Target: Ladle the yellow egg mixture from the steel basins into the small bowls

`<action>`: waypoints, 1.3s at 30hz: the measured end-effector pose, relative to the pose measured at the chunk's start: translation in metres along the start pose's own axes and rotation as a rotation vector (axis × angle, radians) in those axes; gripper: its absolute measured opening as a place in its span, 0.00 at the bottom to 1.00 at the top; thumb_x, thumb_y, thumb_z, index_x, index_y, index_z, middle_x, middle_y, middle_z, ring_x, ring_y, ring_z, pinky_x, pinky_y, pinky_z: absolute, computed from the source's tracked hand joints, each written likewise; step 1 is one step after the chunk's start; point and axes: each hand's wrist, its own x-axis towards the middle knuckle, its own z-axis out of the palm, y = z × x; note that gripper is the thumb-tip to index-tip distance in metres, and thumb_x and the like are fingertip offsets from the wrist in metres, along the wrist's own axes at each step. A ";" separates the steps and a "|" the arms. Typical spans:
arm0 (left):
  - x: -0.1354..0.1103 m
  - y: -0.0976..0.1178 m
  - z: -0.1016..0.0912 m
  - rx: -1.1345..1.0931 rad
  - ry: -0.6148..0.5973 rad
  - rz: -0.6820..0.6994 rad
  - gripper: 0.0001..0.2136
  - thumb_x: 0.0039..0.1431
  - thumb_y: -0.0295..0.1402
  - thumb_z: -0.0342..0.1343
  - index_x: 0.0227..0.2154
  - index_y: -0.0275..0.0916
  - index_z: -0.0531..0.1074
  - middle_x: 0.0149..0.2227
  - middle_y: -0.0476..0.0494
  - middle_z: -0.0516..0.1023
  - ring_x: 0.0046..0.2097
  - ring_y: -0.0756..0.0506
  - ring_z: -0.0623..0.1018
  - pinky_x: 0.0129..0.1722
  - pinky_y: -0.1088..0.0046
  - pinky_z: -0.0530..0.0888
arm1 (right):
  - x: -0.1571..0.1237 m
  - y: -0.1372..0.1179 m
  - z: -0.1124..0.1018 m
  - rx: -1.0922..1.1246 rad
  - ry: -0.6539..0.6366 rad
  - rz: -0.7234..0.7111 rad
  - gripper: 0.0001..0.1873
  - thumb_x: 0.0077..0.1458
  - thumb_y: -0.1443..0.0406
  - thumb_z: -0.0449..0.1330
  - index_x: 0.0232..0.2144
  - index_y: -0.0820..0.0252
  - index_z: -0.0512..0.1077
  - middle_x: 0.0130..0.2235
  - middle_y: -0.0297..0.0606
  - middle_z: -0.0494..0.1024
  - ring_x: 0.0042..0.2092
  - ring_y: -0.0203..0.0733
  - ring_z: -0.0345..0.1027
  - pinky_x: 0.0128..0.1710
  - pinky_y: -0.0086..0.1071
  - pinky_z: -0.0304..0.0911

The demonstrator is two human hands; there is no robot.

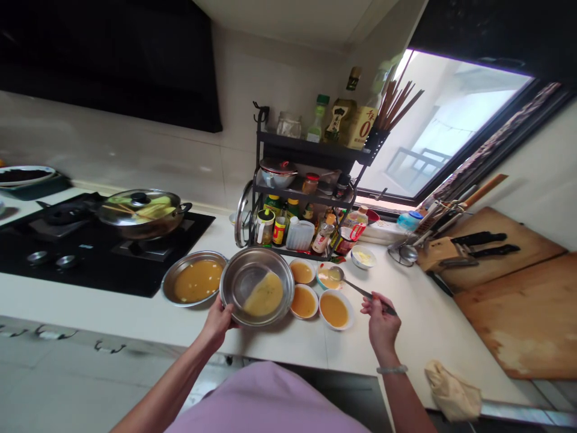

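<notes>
My left hand (219, 320) grips the near rim of a steel bowl (256, 285), tilted so that the yellow liquid pools at its right side. My right hand (381, 319) pinches the handle of a metal spoon (349, 282), whose head rests over a small bowl (328, 278) with some yellow liquid. Three more small white bowls (334, 310) of yellow liquid stand between my hands. A second steel bowl (195, 278) with the same liquid sits to the left of the tilted one.
A lidded pan (140, 211) sits on the black hob (67, 240) at left. A spice rack (311, 192) with bottles stands behind the bowls. A knife block (444, 252) and wooden boards (523, 300) lie at right, a crumpled cloth (452, 394) near the counter edge.
</notes>
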 end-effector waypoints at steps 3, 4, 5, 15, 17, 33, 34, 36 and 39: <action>0.000 0.000 -0.001 -0.002 -0.002 0.002 0.17 0.47 0.21 0.50 0.42 0.39 0.64 0.19 0.58 0.69 0.16 0.53 0.70 0.18 0.76 0.73 | -0.004 0.008 -0.005 -0.139 -0.107 -0.136 0.18 0.54 0.54 0.59 0.38 0.63 0.73 0.27 0.35 0.75 0.22 0.35 0.68 0.23 0.33 0.70; 0.000 -0.001 -0.001 -0.003 -0.002 0.004 0.17 0.47 0.21 0.51 0.42 0.39 0.64 0.19 0.58 0.69 0.16 0.53 0.70 0.17 0.76 0.73 | -0.006 0.009 -0.007 -0.173 -0.150 -0.198 0.16 0.56 0.55 0.58 0.39 0.62 0.73 0.29 0.36 0.76 0.23 0.36 0.69 0.24 0.34 0.71; 0.000 -0.002 -0.001 -0.005 -0.003 0.006 0.17 0.47 0.22 0.51 0.42 0.39 0.64 0.19 0.58 0.69 0.17 0.53 0.70 0.18 0.76 0.73 | -0.008 0.009 -0.008 -0.203 -0.194 -0.265 0.15 0.57 0.57 0.56 0.39 0.61 0.73 0.31 0.38 0.76 0.25 0.37 0.70 0.25 0.34 0.71; -0.003 -0.001 -0.002 0.015 -0.013 0.019 0.19 0.46 0.23 0.52 0.44 0.40 0.64 0.20 0.57 0.70 0.18 0.53 0.71 0.19 0.76 0.73 | -0.036 -0.020 0.010 -0.120 -0.264 -0.317 0.13 0.61 0.60 0.54 0.42 0.60 0.73 0.30 0.36 0.75 0.25 0.36 0.70 0.28 0.35 0.72; -0.004 0.000 -0.002 0.019 -0.024 0.026 0.19 0.46 0.23 0.52 0.44 0.40 0.64 0.20 0.57 0.69 0.18 0.53 0.71 0.19 0.76 0.74 | -0.050 -0.023 0.022 -0.052 -0.312 -0.242 0.14 0.61 0.58 0.55 0.41 0.60 0.73 0.28 0.35 0.75 0.23 0.36 0.69 0.26 0.34 0.71; -0.005 -0.001 -0.005 0.025 -0.041 0.031 0.20 0.46 0.25 0.53 0.45 0.40 0.64 0.22 0.56 0.71 0.19 0.52 0.72 0.20 0.75 0.74 | -0.101 -0.007 0.061 0.119 -0.451 0.129 0.20 0.54 0.50 0.60 0.37 0.61 0.71 0.21 0.32 0.73 0.20 0.37 0.67 0.19 0.30 0.67; -0.005 -0.001 -0.006 0.023 -0.042 0.033 0.19 0.46 0.25 0.53 0.44 0.40 0.64 0.22 0.56 0.71 0.19 0.52 0.72 0.20 0.75 0.74 | -0.099 -0.009 0.061 0.133 -0.434 0.156 0.20 0.53 0.50 0.61 0.37 0.61 0.71 0.21 0.32 0.74 0.20 0.37 0.67 0.19 0.30 0.67; -0.005 0.000 -0.007 0.020 -0.041 0.034 0.19 0.46 0.25 0.53 0.44 0.40 0.64 0.22 0.56 0.70 0.19 0.52 0.71 0.20 0.74 0.74 | -0.097 -0.012 0.060 0.164 -0.400 0.198 0.20 0.52 0.51 0.62 0.37 0.61 0.71 0.22 0.33 0.75 0.20 0.37 0.67 0.19 0.30 0.66; -0.004 0.000 -0.007 0.019 -0.032 0.024 0.19 0.47 0.24 0.53 0.44 0.40 0.65 0.22 0.56 0.70 0.19 0.52 0.71 0.20 0.74 0.75 | -0.096 -0.013 0.060 0.209 -0.361 0.236 0.20 0.50 0.52 0.64 0.36 0.62 0.71 0.22 0.34 0.75 0.21 0.38 0.68 0.17 0.29 0.63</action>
